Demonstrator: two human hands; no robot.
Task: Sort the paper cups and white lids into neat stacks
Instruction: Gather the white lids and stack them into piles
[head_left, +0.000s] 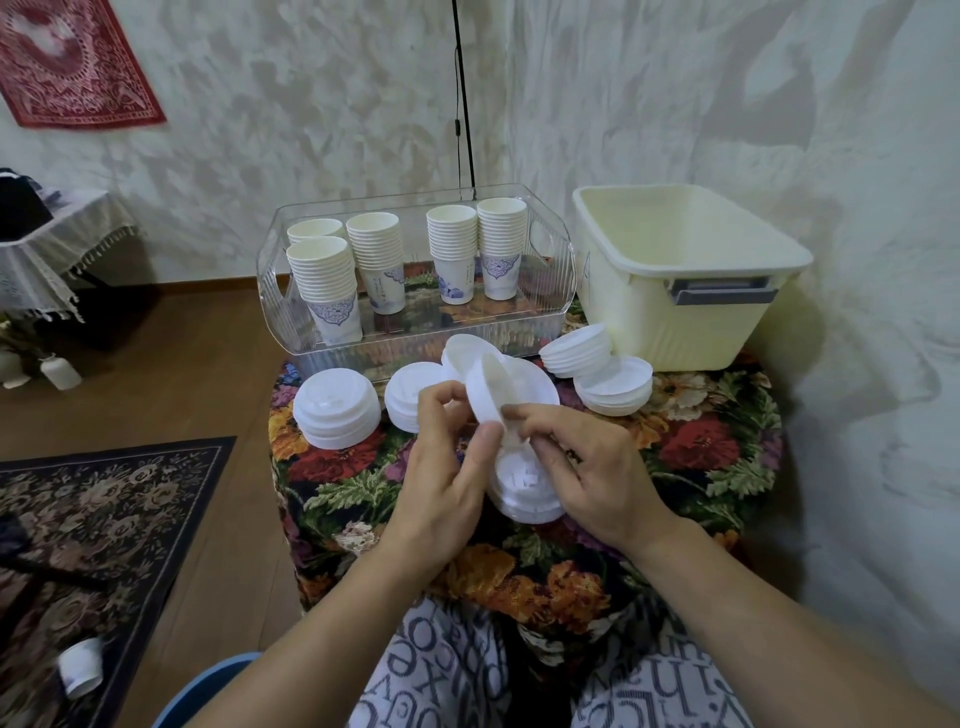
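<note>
While both hands work over the table:
Table (691, 457): floral cloth; near edge hidden by forearms and lap.
Cream tub (675, 270): back right, against the wall.
Clear tray (415, 332): holds five paper cup stacks (324, 280); rear-left stack mostly hidden.
Lid stacks (336, 410): four along the tray's front, bare cloth on either side of the hands.
Left hand (441, 478): fingers curled, pinching a tilted white lid (485, 400).
Right hand (587, 467): fingers curled on a lid pile (524, 493), partly covered.
</note>
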